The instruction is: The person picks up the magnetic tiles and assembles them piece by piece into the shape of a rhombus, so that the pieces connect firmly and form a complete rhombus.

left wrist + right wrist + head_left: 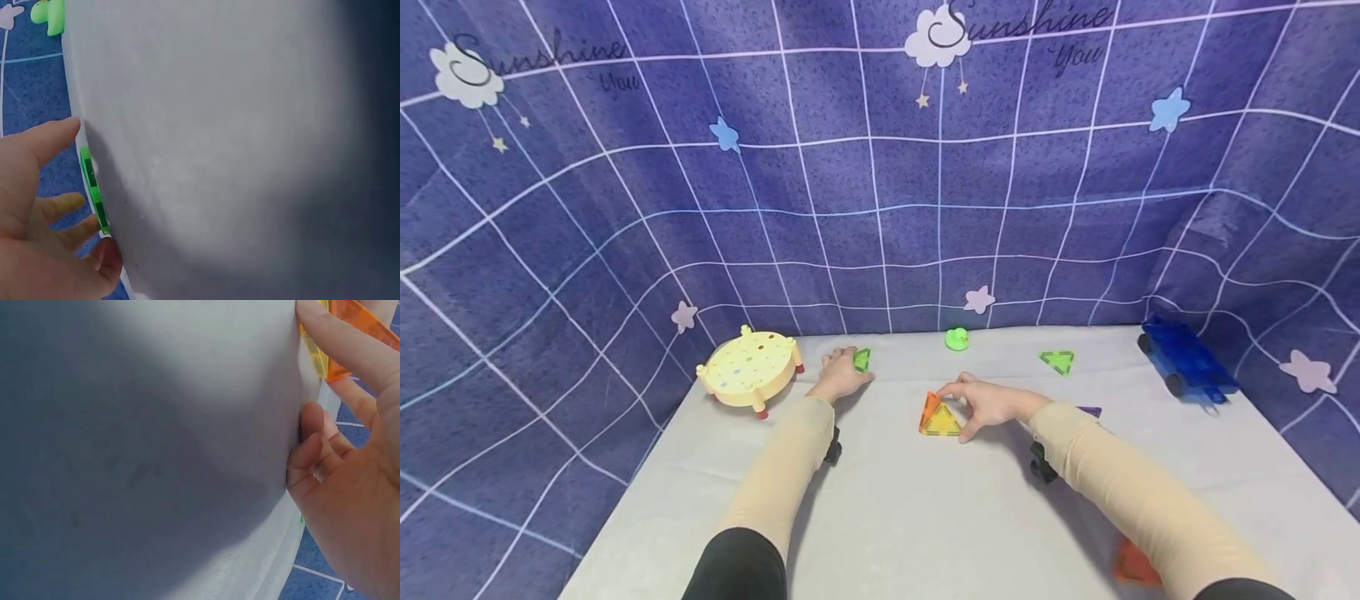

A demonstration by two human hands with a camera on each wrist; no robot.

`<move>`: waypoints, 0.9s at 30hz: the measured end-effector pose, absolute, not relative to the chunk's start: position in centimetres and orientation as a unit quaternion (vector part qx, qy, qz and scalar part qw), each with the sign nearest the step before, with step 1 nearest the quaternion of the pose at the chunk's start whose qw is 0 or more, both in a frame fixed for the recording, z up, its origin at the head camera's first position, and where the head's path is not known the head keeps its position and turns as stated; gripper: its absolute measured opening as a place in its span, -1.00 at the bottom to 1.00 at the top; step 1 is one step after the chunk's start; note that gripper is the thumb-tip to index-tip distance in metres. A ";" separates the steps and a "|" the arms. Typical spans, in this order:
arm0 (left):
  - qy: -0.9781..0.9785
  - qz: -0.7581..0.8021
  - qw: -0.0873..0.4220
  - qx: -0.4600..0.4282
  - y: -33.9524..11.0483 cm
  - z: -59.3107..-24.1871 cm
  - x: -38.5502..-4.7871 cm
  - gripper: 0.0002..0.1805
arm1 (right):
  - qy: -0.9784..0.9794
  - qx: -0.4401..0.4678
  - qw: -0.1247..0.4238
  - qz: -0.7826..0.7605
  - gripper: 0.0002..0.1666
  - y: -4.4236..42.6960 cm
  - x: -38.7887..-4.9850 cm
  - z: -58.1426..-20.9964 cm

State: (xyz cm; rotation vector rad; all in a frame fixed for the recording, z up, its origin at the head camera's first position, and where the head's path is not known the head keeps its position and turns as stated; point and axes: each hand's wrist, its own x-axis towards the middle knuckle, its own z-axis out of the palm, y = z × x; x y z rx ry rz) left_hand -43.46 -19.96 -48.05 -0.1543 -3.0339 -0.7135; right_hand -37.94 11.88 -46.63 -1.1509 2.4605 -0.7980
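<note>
A small pyramid of magnetic tiles, with a yellow and an orange triangle showing, stands on the table. My right hand holds its right side between thumb and forefinger, the forefinger at the tip and the thumb by a lower corner. The right wrist view shows its orange tile partly behind the thumb, the other fingers curled toward the tabletop. Farther left, my left hand is spread around a green triangle tile. In the left wrist view that tile lies flat between thumb and fingers, the thumb apart from it.
A round cream toy table stands at the left. Along the back are a green duck toy and another green triangle tile. A blue toy car base lies far right. Beside the right arm show purple and red pieces.
</note>
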 end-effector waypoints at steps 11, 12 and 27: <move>-0.983 -0.181 0.020 -0.031 -19.2 -47.8 -43.6 -0.23 | 0.890 -0.356 0.100 -0.267 -0.06 11.7 -36.8 -47.1; -0.983 -0.178 0.022 -0.029 -19.1 -47.8 -43.6 -0.24 | 0.893 -0.349 0.098 -0.266 -0.06 11.7 -36.7 -47.1; -0.991 -0.099 0.039 -0.084 -19.1 -47.6 -42.0 -0.38 | 0.927 -0.265 0.047 -0.262 -0.01 10.7 -35.5 -47.6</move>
